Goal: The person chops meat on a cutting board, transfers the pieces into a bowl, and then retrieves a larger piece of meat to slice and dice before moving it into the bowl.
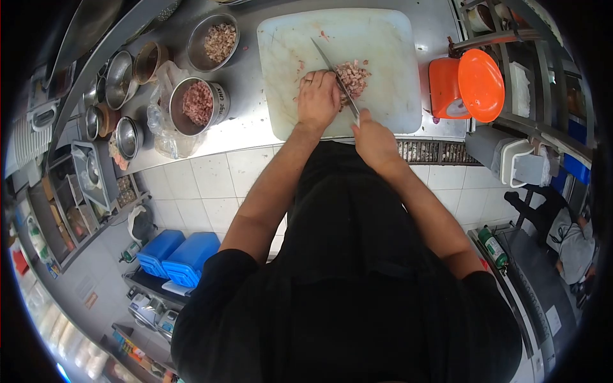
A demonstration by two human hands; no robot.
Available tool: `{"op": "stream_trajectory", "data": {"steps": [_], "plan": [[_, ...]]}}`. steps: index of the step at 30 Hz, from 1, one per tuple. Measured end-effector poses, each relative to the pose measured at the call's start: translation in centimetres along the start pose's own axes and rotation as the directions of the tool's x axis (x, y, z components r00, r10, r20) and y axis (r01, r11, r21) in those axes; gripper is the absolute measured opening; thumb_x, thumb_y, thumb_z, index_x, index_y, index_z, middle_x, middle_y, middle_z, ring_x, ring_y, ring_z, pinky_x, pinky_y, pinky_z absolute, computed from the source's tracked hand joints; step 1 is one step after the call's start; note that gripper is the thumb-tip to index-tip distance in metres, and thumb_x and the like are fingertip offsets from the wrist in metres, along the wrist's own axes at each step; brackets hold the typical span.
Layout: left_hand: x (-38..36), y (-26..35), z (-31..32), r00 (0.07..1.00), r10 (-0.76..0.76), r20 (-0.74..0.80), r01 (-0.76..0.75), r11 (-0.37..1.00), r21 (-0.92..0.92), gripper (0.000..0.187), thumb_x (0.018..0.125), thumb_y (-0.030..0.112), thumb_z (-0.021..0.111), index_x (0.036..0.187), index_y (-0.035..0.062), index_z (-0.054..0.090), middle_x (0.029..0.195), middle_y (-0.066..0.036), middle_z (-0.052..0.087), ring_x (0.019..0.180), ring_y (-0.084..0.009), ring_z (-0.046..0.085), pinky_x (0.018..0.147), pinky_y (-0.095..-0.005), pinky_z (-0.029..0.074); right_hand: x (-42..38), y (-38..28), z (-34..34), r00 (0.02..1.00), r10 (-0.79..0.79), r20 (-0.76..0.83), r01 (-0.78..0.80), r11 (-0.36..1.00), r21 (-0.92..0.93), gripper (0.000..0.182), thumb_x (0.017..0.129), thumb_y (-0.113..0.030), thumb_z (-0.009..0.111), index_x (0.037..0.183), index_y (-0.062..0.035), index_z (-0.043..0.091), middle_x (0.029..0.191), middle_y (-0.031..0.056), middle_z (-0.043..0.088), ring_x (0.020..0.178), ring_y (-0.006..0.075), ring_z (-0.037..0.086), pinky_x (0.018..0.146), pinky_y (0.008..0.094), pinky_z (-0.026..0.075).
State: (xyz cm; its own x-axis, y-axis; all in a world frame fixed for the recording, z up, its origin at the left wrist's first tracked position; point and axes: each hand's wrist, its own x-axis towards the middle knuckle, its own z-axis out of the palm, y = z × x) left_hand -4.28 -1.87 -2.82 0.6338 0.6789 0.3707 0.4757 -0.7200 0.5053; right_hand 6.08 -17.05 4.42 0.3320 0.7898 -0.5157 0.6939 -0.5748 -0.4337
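My right hand (377, 142) is closed round the handle of a kitchen knife (334, 68), whose long blade slants up and left over the white cutting board (281, 48). Left of the blade, my left hand (318, 97) rests low over the board with its fingers bent and together. Its fingertips are close against the knife; what lies beneath them is hidden. A pile of chopped pinkish-brown meat (355, 78) sits just right of the blade. Small scraps are scattered elsewhere on the board.
Left of the board stand a metal bowl of pale chopped pieces (220, 42) and a metal container of pinkish chopped meat (198, 103). A plastic bag (167, 121) and more bowls lie farther left. An orange scale (449, 89) stands at right. Another person (568, 242) is at far right.
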Motion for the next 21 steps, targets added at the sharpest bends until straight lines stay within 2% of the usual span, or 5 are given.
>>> {"op": "stream_trajectory", "data": {"steps": [3, 7, 13, 17, 21], "plan": [[0.0, 0.4, -0.6, 0.999, -0.017, 0.033, 0.017, 1.0, -0.016, 0.019, 0.092, 0.009, 0.066, 0.111, 0.0052, 0.065, 0.108, -0.014, 0.067, 0.106, -0.036, 0.062, 0.097, -0.0495, 0.048, 3.4, -1.4, -1.3, 0.992, -0.081, -0.092, 0.085, 0.996, 0.034, 0.037, 0.106, -0.027, 0.062, 0.123, 0.0037, 0.051, 0.091, 0.0288, 0.075, 0.091, 0.0481, 0.075, 0.081, 0.0581, 0.058], [0.0, 0.7, -1.4, 0.997, -0.075, 0.011, 0.076, 0.994, -0.077, 0.015, 0.096, 0.008, 0.062, 0.111, 0.0053, 0.065, 0.109, -0.015, 0.068, 0.107, -0.0372, 0.062, 0.098, -0.0501, 0.047, 1.5, -1.5, -4.4, 0.989, -0.119, -0.085, 0.118, 0.993, -0.018, 0.037, 0.105, -0.026, 0.063, 0.122, 0.0042, 0.052, 0.091, 0.0284, 0.075, 0.089, 0.0474, 0.075, 0.079, 0.0568, 0.059], [-0.5, -0.2, -0.8, 0.998, -0.044, 0.041, 0.043, 0.999, 0.009, 0.022, 0.091, 0.006, 0.065, 0.113, 0.0055, 0.063, 0.112, -0.015, 0.067, 0.108, -0.0376, 0.061, 0.099, -0.0506, 0.046, -5.9, -1.7, -5.7, 0.996, -0.014, 0.092, 0.019, 0.998, -0.06, 0.036, 0.107, -0.027, 0.061, 0.122, 0.0039, 0.05, 0.09, 0.0288, 0.074, 0.088, 0.05, 0.073, 0.081, 0.0599, 0.057], [-0.5, 0.1, -0.6, 1.0, -0.016, 0.003, 0.016, 1.0, 0.018, 0.022, 0.089, 0.005, 0.066, 0.11, 0.0056, 0.064, 0.11, -0.015, 0.067, 0.107, -0.0371, 0.061, 0.098, -0.0502, 0.046, -2.2, -0.9, -1.1, 1.0, 0.0, 0.015, 0.0, 1.0, -0.005, 0.035, 0.107, -0.025, 0.06, 0.124, 0.0042, 0.05, 0.092, 0.0282, 0.075, 0.09, 0.0491, 0.074, 0.081, 0.0586, 0.057], [-0.6, 0.0, -1.1, 0.997, -0.057, 0.045, 0.059, 0.998, -0.032, 0.018, 0.09, 0.006, 0.066, 0.108, 0.0053, 0.064, 0.109, -0.015, 0.067, 0.106, -0.0372, 0.062, 0.099, -0.0506, 0.046, 3.5, -2.8, -1.1, 0.997, -0.067, -0.041, 0.067, 0.998, -0.002, 0.035, 0.106, -0.023, 0.06, 0.125, 0.0049, 0.052, 0.096, 0.0281, 0.076, 0.094, 0.0468, 0.075, 0.083, 0.057, 0.058]]}}
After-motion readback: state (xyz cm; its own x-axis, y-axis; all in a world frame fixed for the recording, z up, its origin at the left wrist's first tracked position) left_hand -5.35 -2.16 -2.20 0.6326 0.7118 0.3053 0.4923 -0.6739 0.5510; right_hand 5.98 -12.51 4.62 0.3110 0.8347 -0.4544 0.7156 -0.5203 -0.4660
